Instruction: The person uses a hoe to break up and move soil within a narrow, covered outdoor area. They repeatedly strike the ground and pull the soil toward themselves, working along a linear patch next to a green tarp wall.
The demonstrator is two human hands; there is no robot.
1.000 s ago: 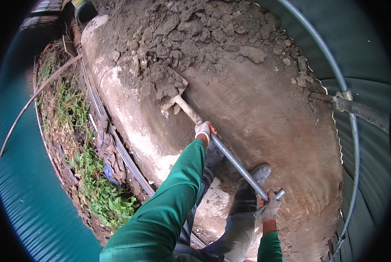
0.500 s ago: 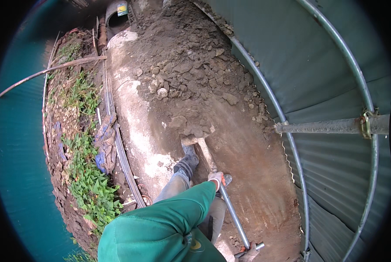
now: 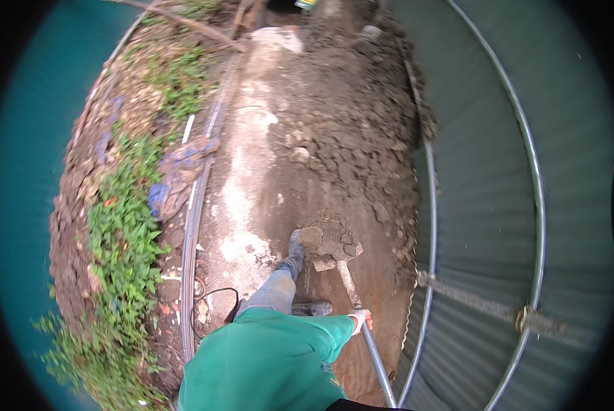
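My left hand (image 3: 360,320), in a pale glove with reddish fingers, is closed around the shaft of a shovel (image 3: 348,284). The shaft is bare grey metal behind the hand and crusted with dirt in front of it. Lumps of grey-brown soil (image 3: 333,235) cover the shovel's blade, so only its rear edge shows, close to my left boot (image 3: 295,248). The shovel's handle end runs out of the picture at the lower edge. My right hand is out of view.
A heap of broken soil (image 3: 361,130) lies ahead. Long thin rods or pipes (image 3: 192,253) and green plants (image 3: 125,226) run along the left. On the right stands a dark sheet wall (image 3: 485,226) with curved metal pipes (image 3: 536,185). A dirty blue-brown cloth (image 3: 180,175) lies beside the rods.
The view has turned and shifted. The shovel's blade now carries a bigger pile of soil, right of my left boot. My right hand, earlier at the shovel's handle end, has left the picture.
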